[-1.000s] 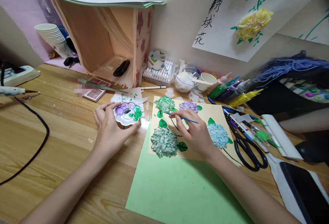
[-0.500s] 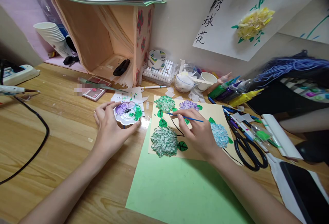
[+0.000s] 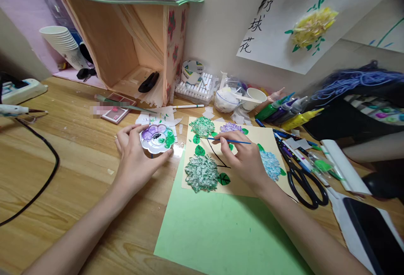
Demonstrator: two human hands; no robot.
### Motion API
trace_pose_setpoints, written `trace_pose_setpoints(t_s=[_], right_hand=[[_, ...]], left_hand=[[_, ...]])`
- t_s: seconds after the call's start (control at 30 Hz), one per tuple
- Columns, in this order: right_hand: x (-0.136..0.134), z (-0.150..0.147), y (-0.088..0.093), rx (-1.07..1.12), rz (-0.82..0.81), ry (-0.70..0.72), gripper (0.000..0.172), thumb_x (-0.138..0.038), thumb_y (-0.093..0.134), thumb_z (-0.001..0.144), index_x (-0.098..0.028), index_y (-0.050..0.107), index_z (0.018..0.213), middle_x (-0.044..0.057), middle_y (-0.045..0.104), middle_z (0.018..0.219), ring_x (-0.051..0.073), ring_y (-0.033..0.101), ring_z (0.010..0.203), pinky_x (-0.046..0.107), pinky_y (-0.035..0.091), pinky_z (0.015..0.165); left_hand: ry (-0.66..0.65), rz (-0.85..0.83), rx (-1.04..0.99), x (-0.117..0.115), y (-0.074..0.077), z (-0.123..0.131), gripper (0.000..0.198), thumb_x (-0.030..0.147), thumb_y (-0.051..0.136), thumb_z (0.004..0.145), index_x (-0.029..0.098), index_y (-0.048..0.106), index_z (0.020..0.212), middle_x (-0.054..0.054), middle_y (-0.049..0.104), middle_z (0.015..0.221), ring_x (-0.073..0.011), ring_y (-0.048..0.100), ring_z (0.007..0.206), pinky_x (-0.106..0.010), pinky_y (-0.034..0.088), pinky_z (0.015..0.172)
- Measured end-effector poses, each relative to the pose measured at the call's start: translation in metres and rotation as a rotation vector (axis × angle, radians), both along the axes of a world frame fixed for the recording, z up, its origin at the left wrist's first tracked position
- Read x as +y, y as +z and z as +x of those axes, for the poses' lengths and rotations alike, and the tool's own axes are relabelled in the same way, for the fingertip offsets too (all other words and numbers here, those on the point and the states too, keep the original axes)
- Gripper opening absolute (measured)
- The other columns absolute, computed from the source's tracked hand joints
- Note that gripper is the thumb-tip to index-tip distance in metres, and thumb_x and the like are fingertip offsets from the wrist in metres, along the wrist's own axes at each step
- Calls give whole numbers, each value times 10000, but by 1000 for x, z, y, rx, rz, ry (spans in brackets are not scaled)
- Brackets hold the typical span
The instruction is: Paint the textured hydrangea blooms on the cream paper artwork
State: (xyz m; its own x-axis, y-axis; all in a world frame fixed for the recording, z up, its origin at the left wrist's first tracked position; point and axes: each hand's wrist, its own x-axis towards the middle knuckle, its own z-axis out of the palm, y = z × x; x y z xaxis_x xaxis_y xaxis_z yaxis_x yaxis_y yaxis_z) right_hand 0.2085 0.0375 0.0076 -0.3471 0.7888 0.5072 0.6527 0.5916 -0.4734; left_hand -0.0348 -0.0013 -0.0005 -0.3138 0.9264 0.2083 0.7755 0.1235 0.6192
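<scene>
My left hand (image 3: 139, 150) grips the rim of a white flower-shaped paint palette (image 3: 147, 145), which carries purple, green and black paint. In my right hand (image 3: 241, 157) is a thin blue paintbrush (image 3: 235, 141), pinched between the fingers. Its tip is over a cream sheet (image 3: 206, 145), close to a painted green leaf (image 3: 196, 139) at upper left. Raised flower heads sit on that sheet: a light green one (image 3: 202, 126), a dark green one (image 3: 202, 174), a purple one (image 3: 232, 128) and a blue one (image 3: 270, 164). Black stem lines run partly under my right hand.
A green sheet (image 3: 227, 228) lies beneath the cream one. Black-handled scissors (image 3: 306, 186), pens and a phone (image 3: 374, 233) are on the right. Behind stand a marker box (image 3: 197, 87), a clear bowl (image 3: 227, 100) and paint bottles (image 3: 285, 113). A glue gun (image 3: 15, 110) and black cable are left.
My right hand and the brush have shifted slightly right, and the tip has moved left of the stem line to the upper-left leaf. My left hand and the palette stay in place.
</scene>
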Motion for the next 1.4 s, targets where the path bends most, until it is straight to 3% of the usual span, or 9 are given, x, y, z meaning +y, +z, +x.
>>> trace_pose_setpoints(t_s=[0.47, 0.77, 0.93, 1.1, 1.27, 1.4], right_hand=[[-6, -4, 0, 15, -50, 46, 181, -169, 451, 920, -198, 629, 932, 30, 702, 871, 175, 619, 857, 313, 473, 747], [-4, -3, 1, 3, -22, 23, 188, -174, 460, 910, -192, 638, 853, 37, 697, 815, 184, 624, 808, 321, 478, 709], [-9, 0, 9, 152, -93, 28, 183, -193, 455, 921, -201, 636, 897, 36, 689, 850, 174, 621, 846, 328, 480, 761], [-20, -4, 16, 331, -248, 177, 203, -198, 436, 934, -249, 609, 1028, 14, 672, 956, 158, 614, 923, 329, 482, 810], [-26, -10, 18, 207, -149, 352, 272, -111, 457, 892, -223, 599, 1096, 34, 676, 1031, 160, 581, 979, 334, 461, 866], [-25, -14, 18, 149, -89, 410, 291, -82, 478, 868, -201, 588, 1110, 42, 684, 1012, 160, 579, 957, 324, 477, 841]], left_hand=[[-12, 17, 15, 0, 0, 0, 749, 520, 713, 600, 202, 449, 1225, -117, 359, 1236, -305, 332, 1264, -466, 317, 1083], [-16, 14, 16, 1, -1, 0, 747, 515, 721, 597, 212, 447, 1222, -115, 358, 1235, -310, 331, 1264, -485, 317, 1080], [-38, 39, 14, 0, -3, 0, 746, 505, 732, 589, 219, 443, 1215, -111, 359, 1233, -316, 337, 1259, -492, 321, 1078], [-146, 153, 71, -4, -3, 5, 747, 431, 765, 588, 227, 438, 1229, -107, 352, 1227, -301, 341, 1250, -474, 342, 1063], [-242, 236, 128, -8, -2, 10, 733, 366, 768, 613, 237, 427, 1249, -110, 332, 1246, -308, 333, 1254, -478, 326, 1060], [-265, 252, 132, -9, -2, 10, 737, 346, 764, 625, 251, 414, 1266, -111, 320, 1267, -313, 334, 1251, -478, 327, 1047]])
